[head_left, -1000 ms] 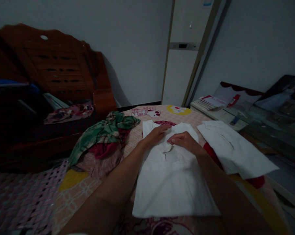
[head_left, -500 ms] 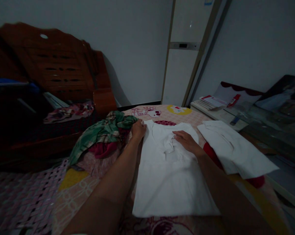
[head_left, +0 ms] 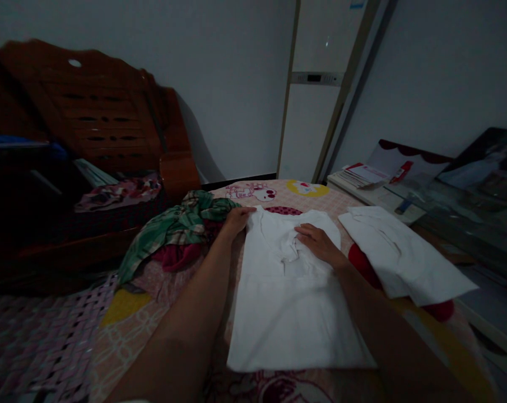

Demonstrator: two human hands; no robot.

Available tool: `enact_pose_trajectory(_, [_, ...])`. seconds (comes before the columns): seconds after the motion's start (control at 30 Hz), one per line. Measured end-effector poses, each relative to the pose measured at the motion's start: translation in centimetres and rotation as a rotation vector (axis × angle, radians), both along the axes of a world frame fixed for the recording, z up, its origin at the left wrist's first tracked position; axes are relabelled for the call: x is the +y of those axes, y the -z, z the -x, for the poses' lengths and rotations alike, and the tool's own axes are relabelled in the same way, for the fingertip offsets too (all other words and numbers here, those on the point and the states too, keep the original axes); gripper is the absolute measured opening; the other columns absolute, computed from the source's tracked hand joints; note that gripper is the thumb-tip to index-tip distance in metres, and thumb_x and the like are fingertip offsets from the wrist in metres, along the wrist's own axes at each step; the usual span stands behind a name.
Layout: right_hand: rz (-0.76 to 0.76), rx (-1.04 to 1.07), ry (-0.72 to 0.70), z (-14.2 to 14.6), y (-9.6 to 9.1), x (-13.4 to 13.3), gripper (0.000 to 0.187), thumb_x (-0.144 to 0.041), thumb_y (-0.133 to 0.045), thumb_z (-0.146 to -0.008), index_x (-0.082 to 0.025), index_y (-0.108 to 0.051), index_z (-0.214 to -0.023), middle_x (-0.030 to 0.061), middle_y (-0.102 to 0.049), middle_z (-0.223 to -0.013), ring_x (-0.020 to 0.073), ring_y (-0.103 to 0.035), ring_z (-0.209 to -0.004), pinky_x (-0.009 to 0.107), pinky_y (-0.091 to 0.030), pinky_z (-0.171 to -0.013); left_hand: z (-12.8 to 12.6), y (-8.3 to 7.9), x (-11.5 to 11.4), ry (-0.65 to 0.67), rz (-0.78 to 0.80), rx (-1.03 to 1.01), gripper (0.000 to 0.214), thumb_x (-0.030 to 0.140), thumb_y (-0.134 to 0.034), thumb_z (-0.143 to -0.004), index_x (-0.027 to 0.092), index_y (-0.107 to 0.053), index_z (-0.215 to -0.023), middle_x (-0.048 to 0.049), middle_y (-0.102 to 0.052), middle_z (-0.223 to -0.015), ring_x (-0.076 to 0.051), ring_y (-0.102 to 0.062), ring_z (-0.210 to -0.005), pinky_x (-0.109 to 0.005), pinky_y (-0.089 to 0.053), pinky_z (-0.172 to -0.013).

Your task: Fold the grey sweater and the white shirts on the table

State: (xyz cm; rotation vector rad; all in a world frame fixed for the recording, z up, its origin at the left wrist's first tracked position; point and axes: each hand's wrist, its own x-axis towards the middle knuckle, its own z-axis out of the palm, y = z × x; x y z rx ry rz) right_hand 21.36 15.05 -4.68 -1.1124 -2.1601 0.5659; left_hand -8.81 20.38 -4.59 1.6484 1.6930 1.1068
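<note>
A white shirt [head_left: 287, 319] lies flat in front of me with its neckline at the far end. Crumpled folds run across its upper middle. My left hand [head_left: 237, 220] is at the far left shoulder, fingers closed on the cloth edge. On the upper right of the same shirt rests my right hand [head_left: 318, 243], its fingers stretched over the cloth beside the folds. What lies under its palm is hidden. To the right sits a second white garment [head_left: 404, 254], folded and untouched. A green plaid cloth [head_left: 173, 221] is heaped just left of my left hand.
A patterned cloth [head_left: 127, 341] covers the round table. Left of it stands a wooden bench [head_left: 93, 106] holding clothes. A glass-topped stand [head_left: 463, 212] with papers [head_left: 364, 174] is at right. Behind the table rises a tall white cabinet-like unit [head_left: 310, 123].
My left hand has shifted slightly, its fingers now pointing right over the shirt's shoulder corner. My right hand has moved a little left and its fingers bend slightly more.
</note>
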Motion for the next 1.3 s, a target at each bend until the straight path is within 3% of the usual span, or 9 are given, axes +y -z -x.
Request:
enact_pose_trajectory(0.1, [-0.029, -0.019, 0.017, 0.0, -0.1, -0.1, 0.033, -0.034, -0.056, -0.091, -0.021, -0.072, -0.117, 0.0124, -0.066, -0.126, 0.0272, -0.062, -0.117, 0.045, -0.045, -0.106, -0.1, -0.2, -0.1, 0.014, 0.000, 0.124, 0.039, 0.005, -0.053, -0.075, 0.019, -0.078, -0.102, -0.0050, -0.076, -0.105, -0.024, -0.067, -0.105, -0.034, -0.049, -0.099])
enact_pose_trajectory(0.23, [-0.079, 0.003, 0.030, -0.1, -0.1, 0.1, 0.033, -0.033, -0.054, -0.092, -0.020, -0.072, -0.116, 0.0131, -0.067, -0.124, 0.0273, -0.063, -0.114, 0.045, -0.047, -0.104, -0.4, -0.3, -0.6, 0.064, -0.110, 0.377, 0.045, 0.009, -0.061, -0.076, 0.021, -0.072, -0.117, -0.0071, -0.068, -0.126, -0.026, -0.058, -0.122, -0.036, -0.041, -0.109])
enact_pose_trajectory(0.53, [-0.193, -0.250, 0.088, -0.2, 1.8, 0.7, 0.035, -0.029, -0.053, -0.092, -0.015, -0.070, -0.119, 0.0178, -0.066, -0.128, 0.0303, -0.060, -0.121, 0.050, -0.045, -0.107, -1.1, 0.8, -1.3, 0.073, -0.026, 0.809, 0.048, 0.015, -0.043, -0.095, 0.023, -0.051, -0.142, -0.0121, -0.048, -0.150, -0.029, -0.043, -0.139, -0.050, -0.033, -0.114])
enact_pose_trajectory(0.7, [-0.202, -0.320, 0.096, 0.0, 2.2, 0.6, 0.039, -0.029, -0.051, -0.092, -0.014, -0.067, -0.124, 0.0182, -0.063, -0.133, 0.0293, -0.057, -0.126, 0.048, -0.044, -0.109, -0.8, 0.7, -1.2, 0.074, -0.035, 0.752, 0.047, 0.015, -0.044, -0.095, 0.019, -0.051, -0.141, -0.0149, -0.045, -0.152, -0.027, -0.045, -0.138, -0.043, -0.038, -0.113])
enact_pose_trajectory(0.87, [-0.165, -0.227, 0.137, -0.1, 1.5, 0.3, 0.042, -0.025, -0.055, -0.087, -0.015, -0.065, -0.126, 0.0166, -0.064, -0.133, 0.0290, -0.057, -0.125, 0.048, -0.043, -0.108, -1.2, -0.4, -1.4, 0.019, -0.160, 0.557, 0.053, 0.009, -0.061, -0.082, 0.014, -0.058, -0.134, -0.0176, -0.042, -0.153, -0.034, -0.037, -0.143, -0.052, -0.030, -0.118])
enact_pose_trajectory(0.93, [-0.113, -0.131, 0.154, -0.2, 0.3, 0.1, 0.037, -0.024, -0.055, -0.086, -0.016, -0.069, -0.120, 0.0138, -0.069, -0.125, 0.0267, -0.063, -0.116, 0.043, -0.047, -0.103, -1.9, -1.0, -1.5, 0.095, -0.211, 0.478, 0.048, 0.007, -0.062, -0.079, 0.016, -0.065, -0.127, -0.0138, -0.055, -0.143, -0.030, -0.049, -0.134, -0.046, -0.037, -0.115])
enact_pose_trajectory(1.07, [0.023, 0.001, 0.128, -0.1, -2.0, -0.4, 0.024, -0.029, -0.054, -0.087, -0.016, -0.075, -0.090, 0.0075, -0.076, -0.092, 0.0205, -0.068, -0.085, 0.031, -0.051, -0.080, -4.2, -1.3, -1.7, 0.412, -0.181, 0.303, 0.029, 0.014, -0.060, -0.084, 0.018, -0.074, -0.109, -0.0061, -0.074, -0.109, -0.019, -0.069, -0.098, -0.031, -0.055, -0.091])
enact_pose_trajectory(1.17, [0.096, 0.016, 0.054, 0.4, -2.6, -0.7, 0.024, -0.029, -0.055, -0.085, -0.016, -0.072, -0.075, 0.0047, -0.073, -0.076, 0.0176, -0.064, -0.073, 0.028, -0.048, -0.071, -5.7, -0.4, -2.0, 0.589, -0.205, 0.249, 0.026, 0.017, -0.061, -0.083, 0.017, -0.074, -0.106, -0.0073, -0.074, -0.111, -0.020, -0.068, -0.101, -0.031, -0.053, -0.093])
enact_pose_trajectory(1.3, [0.256, 0.117, -0.003, 0.4, -2.9, -1.0, 0.022, -0.031, -0.057, -0.083, -0.015, -0.070, -0.075, 0.0050, -0.072, -0.073, 0.0156, -0.065, -0.071, 0.025, -0.048, -0.068, -6.2, 0.6, -2.3, 0.666, -0.264, 0.328, 0.031, 0.018, -0.061, -0.085, 0.018, -0.072, -0.113, -0.0084, -0.069, -0.124, -0.021, -0.063, -0.115, -0.033, -0.047, -0.104])
